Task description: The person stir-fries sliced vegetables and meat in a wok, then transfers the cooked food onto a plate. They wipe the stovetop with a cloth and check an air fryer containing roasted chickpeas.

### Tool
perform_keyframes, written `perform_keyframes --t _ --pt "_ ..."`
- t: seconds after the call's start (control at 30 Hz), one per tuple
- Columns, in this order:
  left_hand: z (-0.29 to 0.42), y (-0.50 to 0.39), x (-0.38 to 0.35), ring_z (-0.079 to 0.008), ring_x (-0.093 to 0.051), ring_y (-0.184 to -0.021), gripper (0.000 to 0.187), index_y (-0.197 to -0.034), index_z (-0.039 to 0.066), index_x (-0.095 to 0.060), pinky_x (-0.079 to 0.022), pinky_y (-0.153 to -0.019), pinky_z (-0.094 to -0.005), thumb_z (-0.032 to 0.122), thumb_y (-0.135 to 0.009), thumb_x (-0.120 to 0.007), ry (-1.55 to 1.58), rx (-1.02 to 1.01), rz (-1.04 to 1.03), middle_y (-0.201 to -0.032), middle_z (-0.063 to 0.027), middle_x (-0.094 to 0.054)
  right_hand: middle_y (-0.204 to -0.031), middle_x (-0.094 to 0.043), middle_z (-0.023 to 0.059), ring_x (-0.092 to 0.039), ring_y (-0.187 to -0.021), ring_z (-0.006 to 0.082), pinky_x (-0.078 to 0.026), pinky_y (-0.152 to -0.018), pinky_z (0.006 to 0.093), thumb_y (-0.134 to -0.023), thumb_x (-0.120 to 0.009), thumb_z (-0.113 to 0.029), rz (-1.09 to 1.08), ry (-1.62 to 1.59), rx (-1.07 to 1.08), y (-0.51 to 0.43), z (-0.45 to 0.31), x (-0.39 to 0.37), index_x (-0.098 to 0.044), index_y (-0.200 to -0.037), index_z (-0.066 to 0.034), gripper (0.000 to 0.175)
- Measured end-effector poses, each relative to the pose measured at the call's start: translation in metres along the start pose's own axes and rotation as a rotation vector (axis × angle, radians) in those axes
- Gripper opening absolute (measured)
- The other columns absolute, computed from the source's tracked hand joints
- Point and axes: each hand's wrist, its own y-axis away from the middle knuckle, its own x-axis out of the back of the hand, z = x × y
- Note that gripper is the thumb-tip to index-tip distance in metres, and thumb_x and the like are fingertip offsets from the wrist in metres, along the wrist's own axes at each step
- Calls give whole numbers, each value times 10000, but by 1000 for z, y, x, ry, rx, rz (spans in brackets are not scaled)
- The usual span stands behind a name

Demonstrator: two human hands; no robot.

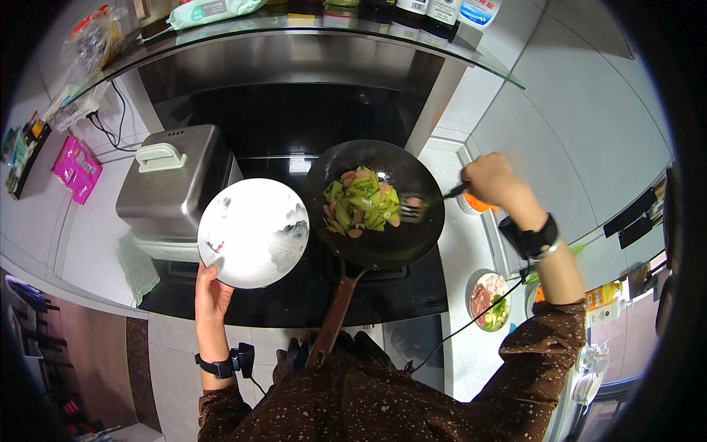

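Note:
My left hand (213, 293) holds a white plate (251, 237) with a grey landscape pattern by its lower rim, left of the wok. Nothing lies on the plate. A dark wok (381, 248) with a wooden handle (337, 320) stands on the black cooktop. Sliced green vegetable with round pink sausage slices (362, 201) lies heaped in its left half. My right hand (491, 179) is closed round the dark handle of a slotted turner (412, 210); its blurred metal head is inside the wok, just right of the food, with a pink slice at it.
A lidded stainless-steel appliance (171, 193) stands behind and left of the plate. A glass shelf (309, 27) with bottles spans the back. On the right counter are a plate of raw meat and chopped greens (490, 303) and an orange-filled bowl (476, 205). A black cable (469, 326) hangs from the right wrist.

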Motion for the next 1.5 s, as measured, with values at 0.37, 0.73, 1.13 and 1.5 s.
perform_keyframes --t 0.37,0.73,1.13,1.5 --pt "1 -4 -4 -272 -482 -1060 678 -1249 -22 -264 -446 -861 -380 215 -699 -583 -20 41 24 -1198 -179 -409 -683 -605 73 -587 -702 249 -450 -595 348 -669 -603 -160 128 -277 173 23 24 -4 -648 -779 -150 119" --pt "0 -13 -11 -271 -484 -1056 654 -1259 20 -255 -472 -814 -397 226 -716 -557 -96 48 -3 -1210 -163 -393 -701 -604 136 -589 -650 302 -467 -596 391 -721 -584 -167 368 -931 -77 29 -101 -120 -586 -924 -107 211" --pt "-8 -23 -25 -277 -477 -1065 638 -1276 40 -237 -479 -809 -386 201 -734 -532 -140 109 -29 -1228 -160 -373 -712 -605 135 -583 -651 302 -469 -603 373 -723 -582 -175 442 -1040 -159 28 -117 -132 -586 -984 -124 266" --pt "-7 -25 -32 -279 -503 -1037 628 -1291 31 -214 -497 -783 -385 179 -742 -481 -262 87 -35 -1220 -188 -375 -693 -600 137 -587 -645 293 -466 -598 363 -727 -584 -166 368 -1095 -198 44 -103 -125 -588 -999 -134 274"
